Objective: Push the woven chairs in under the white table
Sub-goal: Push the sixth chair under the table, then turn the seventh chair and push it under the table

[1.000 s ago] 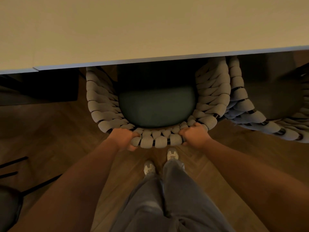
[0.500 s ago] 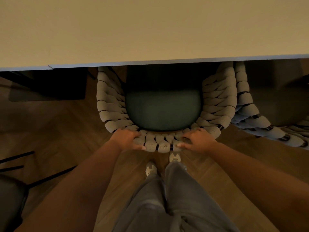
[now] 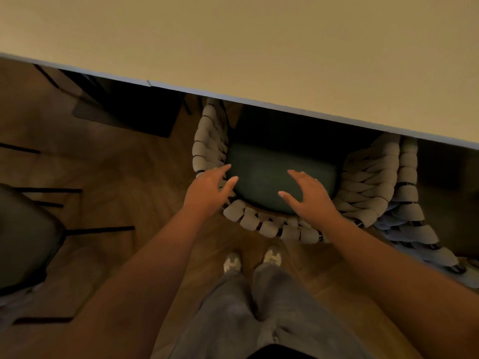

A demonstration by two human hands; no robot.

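1. Under the near edge of the white counter [image 3: 259,42] we see the woven chair with thick grey rope weave and a dark green seat cushion [image 3: 293,231]; its front part is hidden beneath the top, while its curved back sticks out toward us.
2. Our left hand [image 3: 207,190] hovers above the chair's left back corner, its grip released, fingers spread and holding nothing.
3. Our right hand [image 3: 308,195] is spread the same way over the dark green cushion, grip released and empty; whether it touches the weave we cannot tell.
4. Just right of this chair stands a second grey woven chair [image 3: 414,229], its woven side close against the first one, its seat also partly under the counter.
5. On the brown wooden floor [image 3: 124,182] our two pale shoes [image 3: 232,263] stand just behind the chair back, with grey trousers [image 3: 259,320] below them.
6. At the far left edge sits a dark padded chair on thin black legs [image 3: 23,242], well apart from the counter.
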